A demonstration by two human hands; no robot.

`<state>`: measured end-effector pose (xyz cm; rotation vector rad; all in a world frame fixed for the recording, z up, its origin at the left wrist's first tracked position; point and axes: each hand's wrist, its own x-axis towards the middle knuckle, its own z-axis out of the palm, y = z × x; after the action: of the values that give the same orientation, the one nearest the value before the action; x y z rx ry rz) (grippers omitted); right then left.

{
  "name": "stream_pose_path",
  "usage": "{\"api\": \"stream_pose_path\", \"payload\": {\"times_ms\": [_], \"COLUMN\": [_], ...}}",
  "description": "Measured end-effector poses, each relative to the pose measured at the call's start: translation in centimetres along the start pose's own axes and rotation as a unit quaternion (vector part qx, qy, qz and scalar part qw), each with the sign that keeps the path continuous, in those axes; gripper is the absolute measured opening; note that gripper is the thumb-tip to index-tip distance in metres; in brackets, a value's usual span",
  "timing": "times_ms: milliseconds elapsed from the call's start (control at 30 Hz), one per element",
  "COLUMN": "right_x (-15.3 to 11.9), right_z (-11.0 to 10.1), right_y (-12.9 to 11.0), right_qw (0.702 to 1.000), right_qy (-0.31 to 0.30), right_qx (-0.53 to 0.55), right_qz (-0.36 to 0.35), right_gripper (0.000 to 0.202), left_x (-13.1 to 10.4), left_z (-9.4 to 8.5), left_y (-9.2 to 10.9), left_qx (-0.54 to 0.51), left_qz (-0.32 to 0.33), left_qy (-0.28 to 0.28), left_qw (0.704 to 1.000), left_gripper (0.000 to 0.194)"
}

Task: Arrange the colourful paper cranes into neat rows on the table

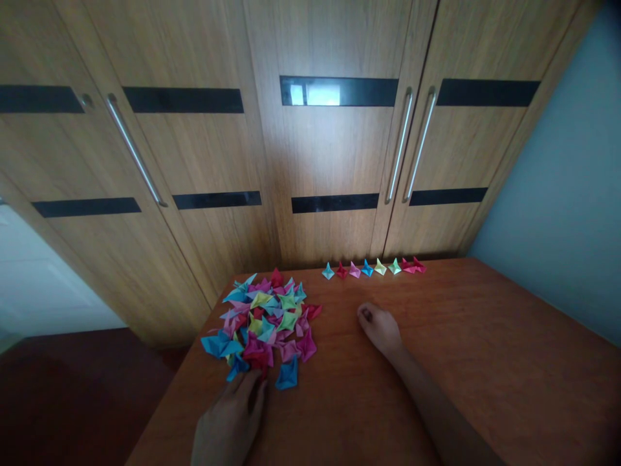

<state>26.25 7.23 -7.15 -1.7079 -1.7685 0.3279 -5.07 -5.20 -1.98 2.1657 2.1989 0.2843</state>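
Observation:
A heap of folded paper pieces in pink, blue, green, yellow and red lies on the left part of the brown table. At the heap's near edge, my left hand has its fingers on a red paper piece, thumb and fingers bent around it. A blue folded piece sits just right of those fingertips. My right hand rests on the table right of the heap, fingers curled in; whatever it may hold is hidden.
Along the table's far edge runs a row of several small folded papers. Behind stands a wooden wardrobe with metal handles. A pale blue wall borders the right side, a white door the left.

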Motion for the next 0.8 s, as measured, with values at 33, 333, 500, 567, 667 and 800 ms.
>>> {"api": "stream_pose_path", "payload": {"times_ms": [33,333,500,567,667,800], "right_x": [0.0,0.1,0.1,0.0,0.0,0.1], "right_z": [0.0,0.3,0.3,0.3,0.3,0.4], "right_y": [0.0,0.4,0.4,0.4,0.4,0.6], "right_qw": [1.000,1.000,1.000,1.000,1.000,1.000], "right_qy": [0.002,0.000,-0.002,0.001,0.003,0.005], "right_qx": [-0.001,-0.002,-0.001,-0.003,0.002,0.014], "right_qz": [-0.001,-0.001,-0.007,-0.010,-0.011,-0.017], "right_gripper": [0.013,0.014,0.013,0.013,0.013,0.015], "left_x": [0.0,-1.4,-1.0,-0.1,1.8,4.5], "left_z": [0.1,0.6,-0.5,-1.1,-1.7,-1.9], "left_y": [-0.1,-1.8,-2.4,-2.1,-1.1,1.1], "left_qx": [-0.001,-0.016,-0.053,-0.071,-0.103,-0.154], "left_qz": [0.001,0.004,0.046,0.062,0.090,0.142], "left_qy": [0.005,0.087,0.188,0.213,0.231,0.223], "left_qw": [1.000,0.996,0.980,0.972,0.963,0.952], "left_gripper": [0.032,0.033,0.030,0.028,0.028,0.025]}}
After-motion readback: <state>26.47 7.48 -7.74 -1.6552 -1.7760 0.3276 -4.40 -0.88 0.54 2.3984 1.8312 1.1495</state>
